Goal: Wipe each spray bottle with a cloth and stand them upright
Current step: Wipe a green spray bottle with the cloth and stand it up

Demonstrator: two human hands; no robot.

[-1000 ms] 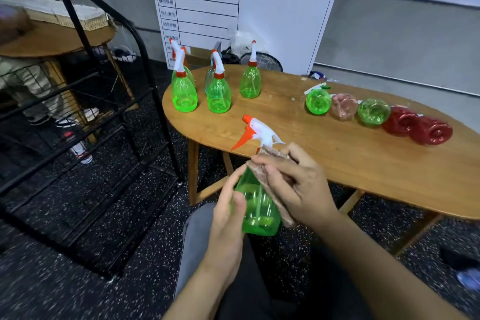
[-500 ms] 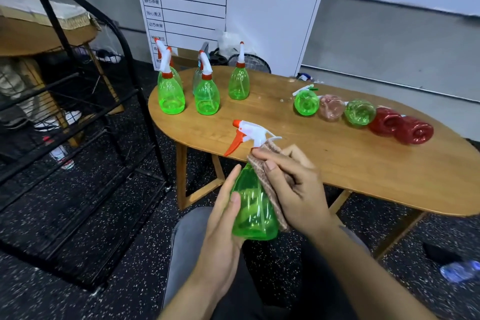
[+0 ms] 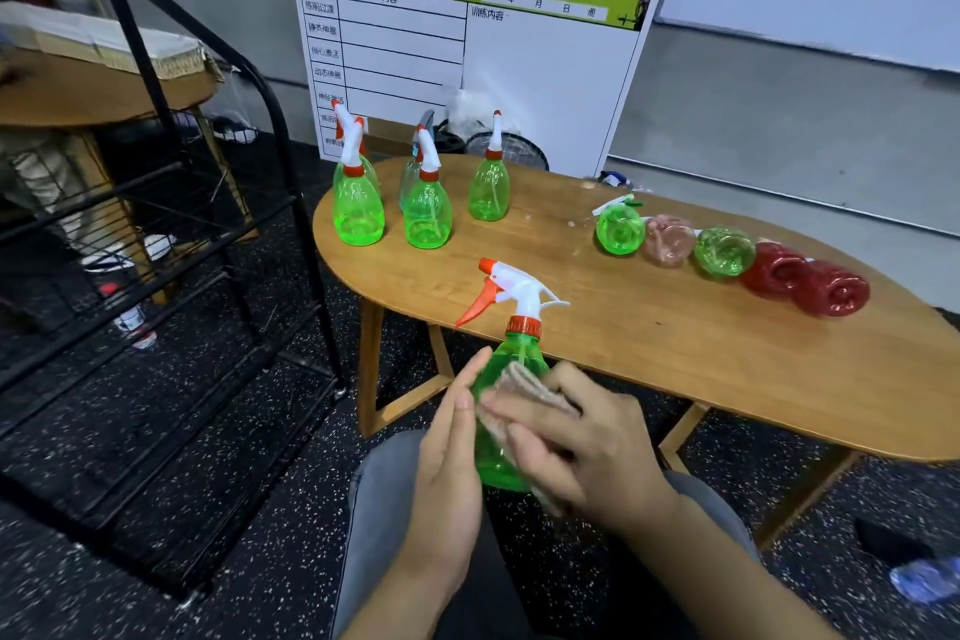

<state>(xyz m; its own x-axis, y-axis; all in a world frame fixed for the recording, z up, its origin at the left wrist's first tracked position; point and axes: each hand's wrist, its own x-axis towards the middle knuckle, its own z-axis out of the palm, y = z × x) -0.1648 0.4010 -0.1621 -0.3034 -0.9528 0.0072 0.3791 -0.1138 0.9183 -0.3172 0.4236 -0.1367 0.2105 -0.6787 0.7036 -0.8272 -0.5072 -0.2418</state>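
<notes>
I hold a green spray bottle (image 3: 506, 411) upright over my lap, just in front of the wooden table (image 3: 675, 343). It is see-through and looks empty, with a red collar, white head and orange trigger pointing left. My left hand (image 3: 449, 463) presses flat against its left side, fingers straight. My right hand (image 3: 576, 447) curls round its right side and presses a brownish cloth (image 3: 524, 387) against the body. At the far left of the table stand other green bottles (image 3: 358, 208), upright, close together. On the right side lies a row of bottles (image 3: 727, 252) on their sides, touching one another: green, pink, green, then two red. A black metal rack (image 3: 171, 276) stands to the left of the table, and a white chart board (image 3: 467, 47) leans on the wall behind it.
</notes>
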